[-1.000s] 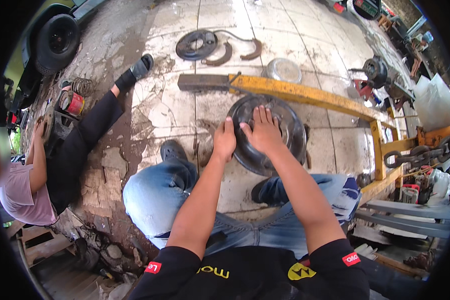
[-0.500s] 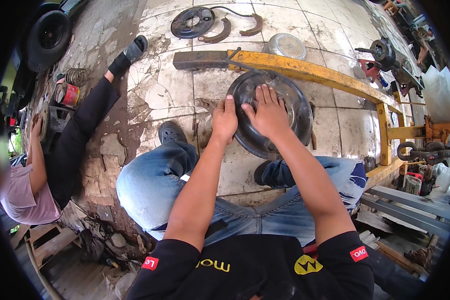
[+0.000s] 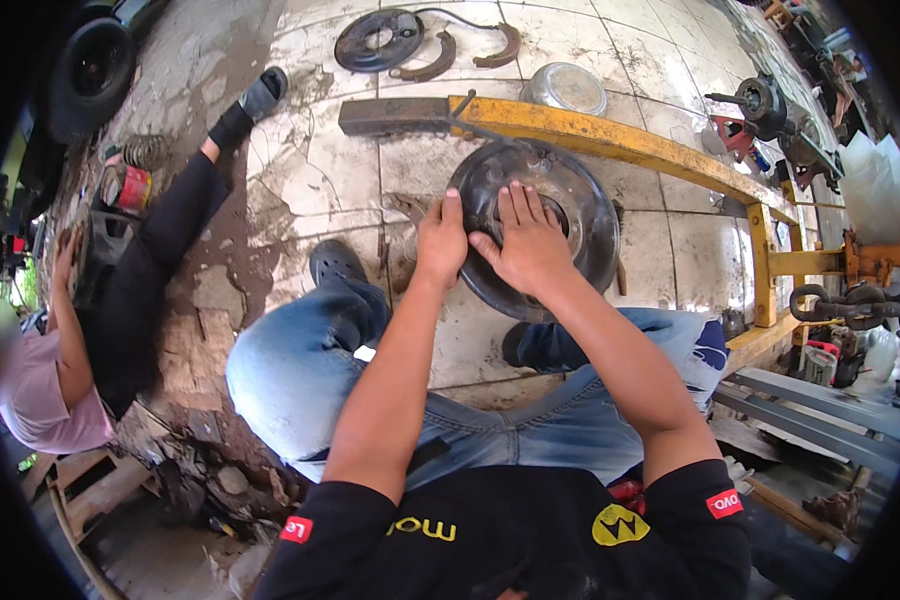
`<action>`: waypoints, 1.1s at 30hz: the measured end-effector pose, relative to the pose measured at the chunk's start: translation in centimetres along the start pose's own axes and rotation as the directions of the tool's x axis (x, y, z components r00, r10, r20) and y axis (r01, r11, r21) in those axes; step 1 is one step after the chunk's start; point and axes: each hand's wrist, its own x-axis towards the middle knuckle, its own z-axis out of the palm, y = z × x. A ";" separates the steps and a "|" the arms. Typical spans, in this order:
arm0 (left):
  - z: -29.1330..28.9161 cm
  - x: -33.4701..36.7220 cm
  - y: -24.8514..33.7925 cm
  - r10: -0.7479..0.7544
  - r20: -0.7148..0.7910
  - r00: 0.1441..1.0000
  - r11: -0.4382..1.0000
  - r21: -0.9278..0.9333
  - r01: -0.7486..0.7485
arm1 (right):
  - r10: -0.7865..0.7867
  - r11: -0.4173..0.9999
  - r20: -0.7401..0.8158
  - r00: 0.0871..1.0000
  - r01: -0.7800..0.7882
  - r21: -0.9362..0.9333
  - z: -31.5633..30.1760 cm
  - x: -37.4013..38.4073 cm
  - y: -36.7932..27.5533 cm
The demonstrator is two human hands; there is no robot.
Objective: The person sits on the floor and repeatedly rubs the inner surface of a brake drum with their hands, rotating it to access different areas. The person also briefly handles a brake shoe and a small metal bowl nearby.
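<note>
You are crouched over a dark, round, rusty metal brake backing plate [image 3: 535, 230] that lies flat on the cracked, stained tile floor [image 3: 320, 190] between your feet, just in front of your knees in blue jeans. Your left hand [image 3: 442, 243] rests on the plate's left rim, fingers curled over the edge with the thumb pointing up, gripping that rim. Your right hand [image 3: 528, 245] lies spread on the plate's middle, fingers apart and flat over the central opening, pressing rather than closing around anything. A long yellow steel beam [image 3: 610, 140] runs across the floor just beyond the plate, its dark left end near the plate's upper edge, and bends into a yellow frame on your right. Further out lie a second round dark plate [image 3: 375, 40], two curved brake shoes [image 3: 465, 55] beside it, and a shiny domed metal cap [image 3: 565, 88]. On your left another person [image 3: 100, 300] in a pink top and black trousers sits on the floor, one leg stretched toward the tiles, well apart from your hands. A black tyre [image 3: 95, 65] stands at the upper left.
</note>
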 end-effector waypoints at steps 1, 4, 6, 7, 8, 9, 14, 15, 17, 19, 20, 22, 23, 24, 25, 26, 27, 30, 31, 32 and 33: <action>0.1 0.6 0.2 0.002 0.019 1.000 1.000 -0.012 -0.002 | -0.012 1.000 -0.024 1.000 0.012 -0.008 -0.4 0.6 0.6; -0.1 0.6 0.6 -0.060 0.077 0.995 0.997 -0.037 0.063 | 0.064 0.996 -0.028 0.998 -0.062 0.064 -0.8 2.1 1.3; -0.2 0.8 0.1 -0.055 0.096 0.994 0.987 -0.146 0.069 | -0.025 0.999 -0.032 0.999 0.026 0.042 -0.4 1.3 1.6; -0.3 0.9 -0.2 -0.058 0.078 0.995 0.989 -0.131 0.068 | -0.080 0.995 -0.028 0.996 0.081 0.049 -0.1 0.5 1.9; -0.2 0.8 0.0 -0.062 0.091 0.994 0.989 -0.131 0.074 | -0.129 0.990 -0.023 0.991 0.130 0.049 -0.1 -0.1 2.6; -0.1 0.7 0.3 -0.066 0.105 0.992 0.988 -0.131 0.080 | -0.114 0.993 -0.031 0.993 0.115 0.028 -0.2 0.2 3.1; -0.1 0.5 0.7 -0.054 0.070 0.996 0.997 -0.058 0.058 | -0.067 0.998 -0.121 0.990 0.067 -0.009 0.3 1.8 3.3; -0.1 0.3 0.6 -0.040 0.043 0.998 0.999 -0.026 0.041 | -0.104 0.994 -0.129 0.986 0.107 0.019 0.7 1.4 3.2; -0.1 0.2 0.7 -0.036 0.041 0.999 0.999 -0.013 0.037 | -0.172 0.980 -0.140 0.975 0.184 0.072 1.1 0.0 2.9; -0.1 0.4 0.8 -0.058 0.091 0.994 0.997 -0.052 0.063 | -0.114 0.992 -0.126 0.985 0.121 0.048 0.2 0.8 3.2; -0.2 0.3 1.1 -0.069 0.093 0.993 0.997 -0.035 0.073 | -0.081 0.995 -0.128 0.988 0.087 0.044 -0.2 1.4 2.9; -0.3 -0.1 1.7 -0.091 0.098 0.991 0.996 -0.002 0.092 | -0.077 0.996 -0.162 0.984 0.082 0.025 1.2 1.1 2.5; -0.3 0.0 1.4 -0.071 0.091 0.993 0.997 -0.001 0.072 | -0.097 0.994 -0.169 0.981 0.104 0.030 1.6 0.3 2.1; -0.2 0.0 1.0 -0.052 0.084 0.995 0.999 -0.001 0.052 | -0.117 0.992 -0.176 0.977 0.125 0.033 1.8 0.0 1.9; -0.2 0.2 0.7 -0.032 0.078 0.996 0.999 0.000 0.032 | -0.116 0.991 -0.156 0.981 0.124 0.043 1.5 0.3 2.1; -0.3 0.0 0.6 -0.049 0.095 0.994 0.999 -0.014 0.051 | -0.076 0.996 -0.156 0.985 0.081 0.023 1.1 0.6 2.2; -0.4 0.0 1.0 -0.062 0.119 0.991 0.998 -0.025 0.066 | -0.033 0.999 -0.163 0.986 0.034 0.003 0.5 1.3 2.4; -0.3 -0.2 1.3 -0.076 0.118 0.990 0.995 -0.058 0.083 | -0.014 1.000 -0.167 0.986 0.013 -0.005 0.7 2.0 2.4; -0.2 -0.2 1.3 -0.077 0.106 0.991 0.994 -0.068 0.084 | -0.037 0.999 -0.150 0.988 0.040 0.011 0.8 1.3 2.2; -0.2 -0.2 1.2 -0.068 0.105 0.992 0.996 -0.045 0.073 | -0.067 0.997 -0.129 0.989 0.071 0.025 0.9 0.5 2.1; -0.2 0.0 1.1 -0.059 0.103 0.993 0.998 -0.022 0.061 | -0.104 0.994 -0.108 0.989 0.106 0.016 0.9 -0.3 2.2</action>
